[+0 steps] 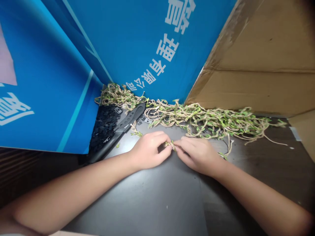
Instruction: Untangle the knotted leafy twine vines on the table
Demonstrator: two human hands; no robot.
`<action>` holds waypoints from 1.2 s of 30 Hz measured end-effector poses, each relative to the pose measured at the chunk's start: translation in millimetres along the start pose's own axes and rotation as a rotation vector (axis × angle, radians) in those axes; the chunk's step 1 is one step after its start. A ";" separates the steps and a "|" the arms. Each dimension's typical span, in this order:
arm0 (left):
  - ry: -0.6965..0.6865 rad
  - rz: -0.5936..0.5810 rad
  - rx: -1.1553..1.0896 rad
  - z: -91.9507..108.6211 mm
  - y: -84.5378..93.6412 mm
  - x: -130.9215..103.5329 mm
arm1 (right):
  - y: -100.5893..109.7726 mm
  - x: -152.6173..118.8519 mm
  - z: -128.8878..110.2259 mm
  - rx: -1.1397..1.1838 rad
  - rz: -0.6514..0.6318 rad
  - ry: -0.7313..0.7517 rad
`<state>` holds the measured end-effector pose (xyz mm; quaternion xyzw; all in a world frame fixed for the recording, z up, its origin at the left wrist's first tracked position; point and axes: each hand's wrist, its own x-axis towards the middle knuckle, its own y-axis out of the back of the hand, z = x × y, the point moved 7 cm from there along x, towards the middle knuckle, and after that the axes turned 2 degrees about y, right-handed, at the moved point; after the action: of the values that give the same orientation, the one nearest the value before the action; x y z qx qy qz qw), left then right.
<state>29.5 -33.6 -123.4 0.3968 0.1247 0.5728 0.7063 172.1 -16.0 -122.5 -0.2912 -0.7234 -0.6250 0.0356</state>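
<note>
My left hand point(153, 149) and my right hand point(197, 152) meet over the grey tabletop point(157, 193). Their fingertips pinch a short length of leafy twine point(169, 144), a beige cord with small green leaves, and most of it is hidden by the fingers. A loose end of leafy cord point(227, 152) shows by the back of my right hand. Just beyond the hands lies a long pile of the same twine point(216, 119). Behind and left of my left hand is a black tool with a long handle point(118, 131), its kind unclear.
A smaller twine heap point(116, 95) sits in the back corner beside many small black pieces point(103, 121). Blue panels with white characters point(147, 42) stand behind and at the left. A cardboard wall point(258, 65) rises at the right. Tape point(295, 132) marks the right edge.
</note>
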 end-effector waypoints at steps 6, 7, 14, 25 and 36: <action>-0.014 -0.043 0.000 2.2 -3.0 -0.1 | 2.9 -0.7 -7.2 -0.053 0.003 0.066; -0.013 -0.045 -0.005 2.1 -3.1 -0.1 | 3.3 -1.0 -7.6 -0.048 0.009 0.075; -0.002 -0.046 -0.041 1.9 -0.5 0.2 | 1.8 -1.0 -7.0 -0.016 0.010 0.087; 0.007 -0.080 -0.011 2.2 -3.9 0.1 | -1.9 -2.5 -4.0 0.045 0.008 0.051; 0.032 -0.087 0.024 0.6 -5.0 -1.8 | -3.3 -2.5 -2.7 0.034 -0.010 0.034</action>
<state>32.9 -35.7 -127.0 0.3901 0.1600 0.5465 0.7236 171.8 -19.6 -125.8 -0.2765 -0.7345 -0.6177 0.0496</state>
